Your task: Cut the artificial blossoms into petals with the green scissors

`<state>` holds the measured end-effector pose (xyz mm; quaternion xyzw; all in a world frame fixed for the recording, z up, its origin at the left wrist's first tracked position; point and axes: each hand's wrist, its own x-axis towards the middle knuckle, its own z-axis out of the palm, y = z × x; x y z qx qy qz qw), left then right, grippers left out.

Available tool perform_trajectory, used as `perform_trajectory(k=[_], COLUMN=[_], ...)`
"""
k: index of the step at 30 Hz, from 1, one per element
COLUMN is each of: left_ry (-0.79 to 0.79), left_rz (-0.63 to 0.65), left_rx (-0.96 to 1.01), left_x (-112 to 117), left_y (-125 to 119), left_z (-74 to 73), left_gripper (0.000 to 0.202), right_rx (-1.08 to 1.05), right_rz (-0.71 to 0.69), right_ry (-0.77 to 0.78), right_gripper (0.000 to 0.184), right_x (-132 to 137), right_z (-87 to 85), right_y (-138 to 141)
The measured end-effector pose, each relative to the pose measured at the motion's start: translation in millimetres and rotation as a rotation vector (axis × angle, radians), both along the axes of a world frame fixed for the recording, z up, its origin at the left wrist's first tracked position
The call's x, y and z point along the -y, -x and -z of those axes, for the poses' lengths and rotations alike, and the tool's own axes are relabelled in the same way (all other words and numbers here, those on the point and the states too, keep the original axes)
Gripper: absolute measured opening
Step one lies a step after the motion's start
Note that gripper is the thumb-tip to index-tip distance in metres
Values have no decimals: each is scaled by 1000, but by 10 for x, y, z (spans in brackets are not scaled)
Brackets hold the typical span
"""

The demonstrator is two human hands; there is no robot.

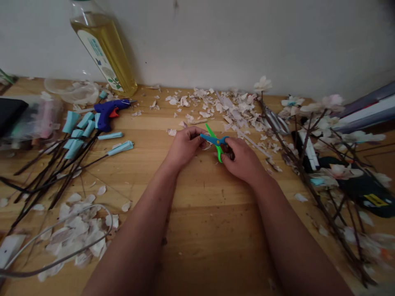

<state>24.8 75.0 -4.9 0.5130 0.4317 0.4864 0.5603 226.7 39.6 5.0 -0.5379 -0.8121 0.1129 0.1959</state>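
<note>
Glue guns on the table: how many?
1: the blue glue gun lies at the left, beside the teal-wrapped stems, before the bottle. Clutter could hide others.

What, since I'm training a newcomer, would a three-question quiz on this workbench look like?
1. True or false: the right hand holds the scissors.
2. Multiple choice: the glue gun lies A) on the person's left, away from both hands; B) on the person's right, among the branches; C) in the left hand.
3. Fill in: the bottle by the wall holds a ____ liquid.
Key: 1 true; 2 A; 3 yellow.
</note>
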Motion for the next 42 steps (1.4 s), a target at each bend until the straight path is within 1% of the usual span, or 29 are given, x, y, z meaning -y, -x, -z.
perform_trajectory(k=[5,13,18,24,35,38,42], left_ry=[-12,-77,-82,-89,-109,-120,-119], left_rz=[3,0,14,34,84,96,108], left_rx=[-13,-9,-29,-70,-96,-129,-144], left_x=[-2,-6,8,16,17,24,39], left_y=[-4,-17,-9,7,26,39,39], left_z=[0,26,-1,-27,-9,-27,-60], left_gripper=[12,12,5,4,5,11,19], right_rx=[1,-21,-55,-47,-31,-31,-24], right_rz=[-2,3,7,-6,-15,18,114], right_ry=[-22,0,9,32,25,12,-25], right_gripper=[16,10,11,7,9,9,9], right_x=[-3,4,-6,-8,-12,-23,-41], right_z=[23,-17,-4,-29,-20,-6,27], right_y=[-9,5,-8,-11,-24,-42,-73])
